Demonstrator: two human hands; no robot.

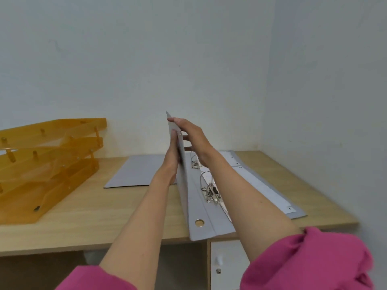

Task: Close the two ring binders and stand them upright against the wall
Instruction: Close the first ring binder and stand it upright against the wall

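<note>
Grey ring binder (206,218) at the desk's (104,216) front edge, its raised cover (181,164) pinched between left hand (172,158) and right hand (191,137); best lowered squarely over the rings (206,181).

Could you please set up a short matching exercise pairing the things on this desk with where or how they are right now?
Things:
1. near binder's cover
2. far binder
3. orange tray stack
4. white drawer

States:
A. below the desktop
B. lifted near vertical between both hands
C. on the desk's left side
D. lying open, flat

Pairs: 1-B, 2-D, 3-C, 4-A
</note>
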